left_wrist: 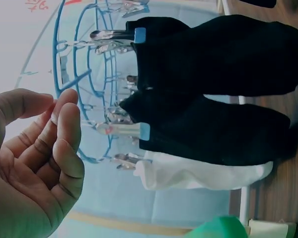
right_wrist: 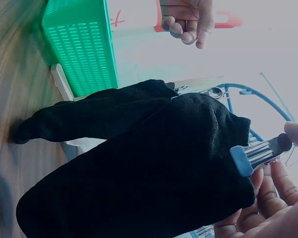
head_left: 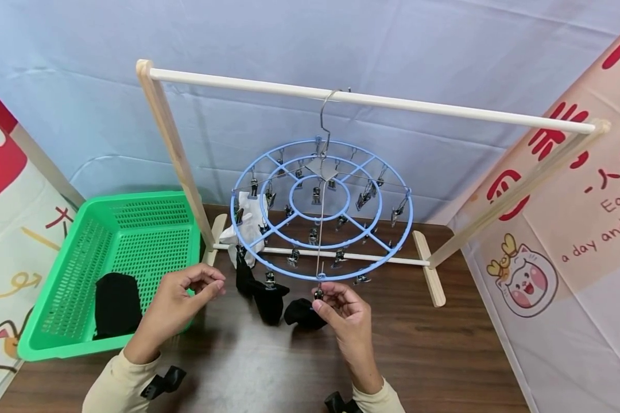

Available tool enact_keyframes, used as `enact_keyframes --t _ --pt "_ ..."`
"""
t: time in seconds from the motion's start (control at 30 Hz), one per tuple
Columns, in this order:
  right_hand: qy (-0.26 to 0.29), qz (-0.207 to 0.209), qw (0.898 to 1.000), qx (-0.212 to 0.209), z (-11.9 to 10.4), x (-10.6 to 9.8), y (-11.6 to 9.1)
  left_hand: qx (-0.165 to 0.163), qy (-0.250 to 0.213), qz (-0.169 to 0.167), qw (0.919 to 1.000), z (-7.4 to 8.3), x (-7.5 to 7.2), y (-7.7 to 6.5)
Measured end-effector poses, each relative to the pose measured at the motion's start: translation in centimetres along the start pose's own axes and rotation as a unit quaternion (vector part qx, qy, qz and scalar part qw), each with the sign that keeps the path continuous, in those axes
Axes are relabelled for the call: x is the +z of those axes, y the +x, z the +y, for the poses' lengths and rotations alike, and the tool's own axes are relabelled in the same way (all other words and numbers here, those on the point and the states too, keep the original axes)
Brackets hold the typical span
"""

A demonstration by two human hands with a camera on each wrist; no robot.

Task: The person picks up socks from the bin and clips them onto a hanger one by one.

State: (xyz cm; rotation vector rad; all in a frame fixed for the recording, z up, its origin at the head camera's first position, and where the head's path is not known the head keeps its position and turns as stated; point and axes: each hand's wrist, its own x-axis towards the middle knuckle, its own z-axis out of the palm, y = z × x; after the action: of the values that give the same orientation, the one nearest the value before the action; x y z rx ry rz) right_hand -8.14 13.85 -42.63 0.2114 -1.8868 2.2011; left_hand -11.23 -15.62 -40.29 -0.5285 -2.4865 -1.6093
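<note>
At the front of a round blue clip hanger, my right hand pinches a metal clip with blue tips between thumb and fingers. The clip overlaps the top edge of a black sock, which hangs down over the table. My left hand is left of the hanger, fingers loosely bent and holding nothing. Between the hands, another black sock hangs from the hanger. Behind it, at the ring's left side, a white sock hangs too. Several more clips dangle bare from the rings.
A wooden rack's white top bar carries the hanger by its hook. To the left, a green basket holds folded black cloth. The rack's feet stand on the brown table, with printed cloth at the right.
</note>
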Motion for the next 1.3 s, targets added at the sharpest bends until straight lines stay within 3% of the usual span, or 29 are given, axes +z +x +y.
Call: enact_keyframes --t 0.33,0.73,1.0,1.07,1.13,1.2,1.3 --pt "-0.015 0.013 1.000 -0.005 0.1 -0.4 -0.1 -0.033 -0.035 -0.013 0.9988 -0.2 -1.6 -0.4" --pt "0.009 0.014 1.000 -0.012 -0.1 -1.0 -0.1 -0.036 -0.060 0.009 0.9975 -1.0 -3.0 -0.3" --pt "-0.002 0.025 0.999 -0.036 -0.6 -1.7 -0.2 -0.039 -0.031 0.039 0.9980 -1.4 -4.3 0.0" --pt "-0.005 0.032 0.998 -0.052 -0.5 -1.8 -0.3 -0.045 -0.022 0.046 0.9977 -1.6 -4.6 0.1" --pt "-0.008 0.048 0.994 -0.093 -0.3 -1.9 -0.2 -0.053 -0.011 0.053 0.9971 -1.8 -4.9 0.2" --pt "-0.018 0.074 0.987 -0.144 -0.1 -2.0 -0.2 -0.061 0.004 0.061 0.9962 -1.9 -5.1 0.3" --pt "-0.043 0.133 0.969 -0.202 0.1 -2.0 0.0 -0.046 0.061 0.080 0.9939 -2.1 -5.3 0.4"
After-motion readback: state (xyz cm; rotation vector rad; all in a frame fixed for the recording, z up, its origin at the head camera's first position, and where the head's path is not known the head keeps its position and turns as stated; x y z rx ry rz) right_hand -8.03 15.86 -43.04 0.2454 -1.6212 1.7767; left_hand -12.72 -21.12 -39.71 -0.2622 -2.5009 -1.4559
